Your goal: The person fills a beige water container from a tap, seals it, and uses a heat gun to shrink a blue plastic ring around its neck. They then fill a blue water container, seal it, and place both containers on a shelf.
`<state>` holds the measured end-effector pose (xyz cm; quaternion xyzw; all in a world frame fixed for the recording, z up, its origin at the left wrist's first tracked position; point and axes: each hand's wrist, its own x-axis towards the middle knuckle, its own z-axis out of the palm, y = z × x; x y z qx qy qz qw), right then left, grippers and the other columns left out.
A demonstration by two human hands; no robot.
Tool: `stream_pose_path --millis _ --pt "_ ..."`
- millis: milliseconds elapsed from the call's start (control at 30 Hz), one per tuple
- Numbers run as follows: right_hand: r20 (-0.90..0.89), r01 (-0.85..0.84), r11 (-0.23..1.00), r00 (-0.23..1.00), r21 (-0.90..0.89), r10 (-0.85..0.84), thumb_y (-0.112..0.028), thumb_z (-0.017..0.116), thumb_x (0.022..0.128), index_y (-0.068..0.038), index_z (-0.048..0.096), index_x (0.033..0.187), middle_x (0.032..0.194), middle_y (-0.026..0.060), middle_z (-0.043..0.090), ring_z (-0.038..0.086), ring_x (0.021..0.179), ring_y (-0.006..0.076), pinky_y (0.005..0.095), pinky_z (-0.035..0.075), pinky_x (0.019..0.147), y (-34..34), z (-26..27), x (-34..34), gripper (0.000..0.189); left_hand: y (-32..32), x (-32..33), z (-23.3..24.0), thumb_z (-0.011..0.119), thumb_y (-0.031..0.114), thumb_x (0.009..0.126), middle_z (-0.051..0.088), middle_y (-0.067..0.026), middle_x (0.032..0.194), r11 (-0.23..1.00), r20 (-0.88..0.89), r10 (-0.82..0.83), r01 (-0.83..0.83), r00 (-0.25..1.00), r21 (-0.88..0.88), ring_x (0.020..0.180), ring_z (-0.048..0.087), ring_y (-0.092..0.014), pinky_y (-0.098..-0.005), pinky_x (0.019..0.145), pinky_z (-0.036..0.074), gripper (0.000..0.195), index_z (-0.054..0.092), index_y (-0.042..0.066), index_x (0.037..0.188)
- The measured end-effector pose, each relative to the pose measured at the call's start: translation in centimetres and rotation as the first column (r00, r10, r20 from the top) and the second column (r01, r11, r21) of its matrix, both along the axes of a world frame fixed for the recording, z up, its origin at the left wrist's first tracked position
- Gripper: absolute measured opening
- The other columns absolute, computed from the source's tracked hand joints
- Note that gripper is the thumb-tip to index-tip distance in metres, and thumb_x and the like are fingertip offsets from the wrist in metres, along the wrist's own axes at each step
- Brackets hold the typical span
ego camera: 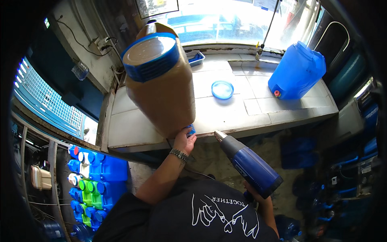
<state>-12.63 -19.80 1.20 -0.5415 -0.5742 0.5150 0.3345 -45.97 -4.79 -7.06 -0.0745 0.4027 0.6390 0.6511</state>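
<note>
A large tan plastic water container (163,99) with a blue band around its capped top stands upright at the counter's front edge. My left hand (185,140), below a wristwatch, is at the container's lower front corner, with its fingers at a small blue piece (191,130); whether they grip it I cannot tell. My right hand (254,192) holds a blue and grey heat gun (249,166) by its handle, partly hidden behind the body. The metal nozzle points up and left towards the counter edge, apart from the container. A round clear-blue lid (222,89) lies on the counter.
On the white tiled counter (133,130) a blue water container (297,72) with a red-centred spigot stands at the right. A small tray (197,59) of blue pieces sits behind the tan container. Stacked blue and green containers (96,181) stand lower left. A power cord (75,40) hangs from a wall outlet.
</note>
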Motion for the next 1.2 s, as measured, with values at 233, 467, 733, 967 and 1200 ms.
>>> stream_pose_path --millis 233,467,733,967,1200 --pt "-0.021 -0.137 0.982 0.99 0.134 0.141 -0.008 0.071 0.077 -0.004 0.056 0.114 0.104 0.0103 0.06 0.059 0.095 0.023 0.0348 0.047 0.083 3.3 -0.1 -0.1 0.04 1.2 1.9 -0.7 0.068 0.029 0.084 0.033 -0.0048 0.141 0.971 -0.114 0.217 -0.227 0.969 -0.078 0.131 0.03 -0.034 -0.0504 0.109 0.021 0.062 0.035 0.015 0.135" --pt "-0.017 -0.189 0.976 0.981 0.109 0.192 -0.011 0.074 0.076 -0.004 0.054 0.118 0.111 0.0111 0.059 0.057 0.103 0.0244 0.0366 0.046 0.089 5.3 -2.0 -0.2 0.047 2.8 1.0 -2.9 0.069 0.029 0.083 0.044 -0.0035 0.135 0.951 -0.033 0.307 -0.305 0.951 0.045 0.124 0.042 -0.022 -0.0459 0.104 0.032 0.062 0.038 0.013 0.134" --pt "-0.102 -0.177 0.978 0.977 0.105 0.188 -0.012 0.077 0.074 -0.005 0.054 0.119 0.113 0.0105 0.059 0.056 0.106 0.0239 0.0368 0.044 0.092 6.7 -3.8 -0.4 0.052 2.7 1.2 -4.2 0.068 0.021 0.084 0.057 -0.0039 0.114 0.938 -0.079 0.341 -0.334 0.937 0.093 0.105 0.054 -0.019 -0.0386 0.091 0.044 0.044 0.049 0.008 0.121" --pt "-0.187 -0.178 0.978 0.97 -0.109 0.155 -0.006 0.073 0.074 -0.005 0.057 0.103 0.083 0.003 0.059 0.057 0.071 0.0138 0.0289 0.048 0.064 8.0 -3.6 -0.9 0.033 2.7 2.0 -3.6 0.068 0.02 0.083 0.061 -0.0042 0.095 0.928 -0.108 0.373 -0.37 0.922 0.045 0.085 0.059 -0.018 -0.0313 0.075 0.047 0.033 0.054 0.006 0.11" --pt "-0.174 -0.2 0.98 0.964 0.009 0.198 -0.006 0.073 0.075 -0.004 0.058 0.097 0.077 0.0017 0.058 0.056 0.065 0.0113 0.027 0.047 0.058 8.8 -3.5 -1.3 0.026 2.5 2.6 -1.9 0.076 0.027 0.073 0.056 -0.0014 0.09 0.885 -0.303 0.306 -0.387 0.902 -0.259 0.075 0.054 -0.015 -0.0299 0.069 0.046 0.042 0.055 0.013 0.106"
